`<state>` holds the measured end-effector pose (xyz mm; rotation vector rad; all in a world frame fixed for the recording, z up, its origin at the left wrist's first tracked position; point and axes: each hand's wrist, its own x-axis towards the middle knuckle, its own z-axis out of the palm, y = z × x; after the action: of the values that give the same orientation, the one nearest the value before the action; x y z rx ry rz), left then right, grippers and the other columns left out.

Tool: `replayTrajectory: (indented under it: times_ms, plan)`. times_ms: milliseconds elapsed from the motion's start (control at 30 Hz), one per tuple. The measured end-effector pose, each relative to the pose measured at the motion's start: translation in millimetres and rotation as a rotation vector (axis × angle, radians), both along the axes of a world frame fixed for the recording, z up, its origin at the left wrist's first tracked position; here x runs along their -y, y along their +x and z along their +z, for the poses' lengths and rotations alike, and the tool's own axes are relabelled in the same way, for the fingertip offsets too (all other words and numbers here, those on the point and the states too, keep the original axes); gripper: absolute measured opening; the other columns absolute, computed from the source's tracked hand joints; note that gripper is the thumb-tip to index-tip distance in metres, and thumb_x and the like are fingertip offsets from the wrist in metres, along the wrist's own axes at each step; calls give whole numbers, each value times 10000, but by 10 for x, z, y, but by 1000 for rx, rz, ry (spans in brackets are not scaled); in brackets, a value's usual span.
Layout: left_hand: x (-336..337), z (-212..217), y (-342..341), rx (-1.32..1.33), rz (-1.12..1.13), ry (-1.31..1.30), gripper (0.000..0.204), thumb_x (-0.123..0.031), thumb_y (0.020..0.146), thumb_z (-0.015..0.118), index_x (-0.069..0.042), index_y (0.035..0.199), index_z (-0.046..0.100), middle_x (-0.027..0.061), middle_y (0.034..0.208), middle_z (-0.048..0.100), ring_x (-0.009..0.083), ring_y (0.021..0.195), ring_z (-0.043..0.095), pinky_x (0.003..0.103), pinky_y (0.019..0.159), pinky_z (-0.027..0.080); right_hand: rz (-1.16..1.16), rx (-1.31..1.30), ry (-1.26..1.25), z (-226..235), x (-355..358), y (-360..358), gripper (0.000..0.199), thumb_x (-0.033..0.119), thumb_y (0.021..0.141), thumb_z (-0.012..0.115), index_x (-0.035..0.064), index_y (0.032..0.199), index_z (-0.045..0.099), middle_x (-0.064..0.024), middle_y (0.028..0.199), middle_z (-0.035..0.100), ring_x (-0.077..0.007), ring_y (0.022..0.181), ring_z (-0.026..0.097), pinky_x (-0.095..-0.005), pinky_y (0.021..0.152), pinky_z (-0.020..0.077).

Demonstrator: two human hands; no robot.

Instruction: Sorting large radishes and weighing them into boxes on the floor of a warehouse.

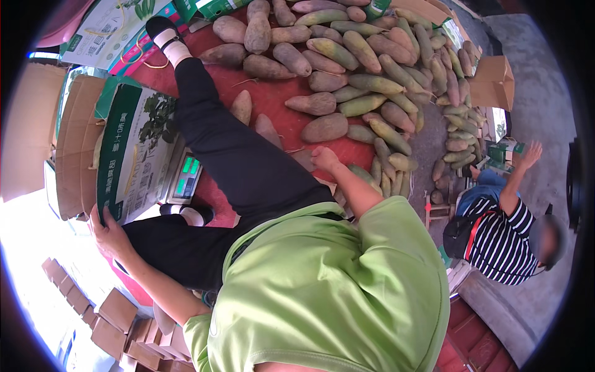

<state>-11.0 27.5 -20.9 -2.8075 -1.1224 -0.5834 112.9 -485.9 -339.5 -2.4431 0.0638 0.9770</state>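
Observation:
My left hand (pixel 110 237) grips the near lower edge of an open green-and-white cardboard box (pixel 144 155), thumb and fingers on either side of it. The box stands on a scale (pixel 184 178) with lit green displays. My right hand (pixel 325 159) is closed at the end of a brownish-pink radish (pixel 303 159) lying low by my thigh; its fingers are partly hidden. Beyond it spreads a large heap of long green and dusty pink radishes (pixel 372 84) on a red surface (pixel 266 99). Two loose radishes, one a pale radish (pixel 242 106), lie beside my outstretched leg.
Another printed carton (pixel 102 31) stands at the upper left by my foot. Small brown boxes (pixel 118 310) are stacked at the lower left. At the right, a person in a striped shirt (pixel 496 242) sits by an open brown carton (pixel 491 84) and more radishes.

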Motion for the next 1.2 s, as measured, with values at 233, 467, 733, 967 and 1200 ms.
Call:
replayTrajectory:
  times_ms: [233,467,733,967,1200]
  plan:
    - [19,7,22,-10,6,16,222,-213,873,613,-128,1075,644,95,970,673,284,866,637,371,736,483,28,-10,-22,60,-13,24,269,211,716,664,71,946,673,-143,942,677,-286,941,642,-376,849,495]
    - [28,13,29,-13,6,-1,204,-219,872,611,-153,1061,645,84,936,680,272,840,644,374,712,481,6,-29,-64,215,-124,89,267,226,733,663,80,957,659,-146,981,671,-299,980,629,-386,878,483]
    - [29,63,18,14,11,-33,190,-215,872,611,-155,1048,647,63,948,678,266,837,648,361,710,489,34,1,-37,188,-195,109,268,223,743,658,87,973,651,-151,1011,661,-304,1003,619,-395,881,480]
    - [131,108,51,-11,-7,-32,176,-214,861,605,-193,1029,651,33,942,672,265,866,642,363,715,498,-8,-65,19,177,-203,167,274,224,731,665,97,974,659,-151,982,669,-309,981,628,-387,873,482]
    - [184,165,68,2,43,-28,169,-234,867,586,-227,1026,642,-6,971,666,249,872,645,364,687,499,-43,-128,99,68,-231,193,291,218,730,676,103,997,671,-142,989,678,-268,959,647,-372,857,491]
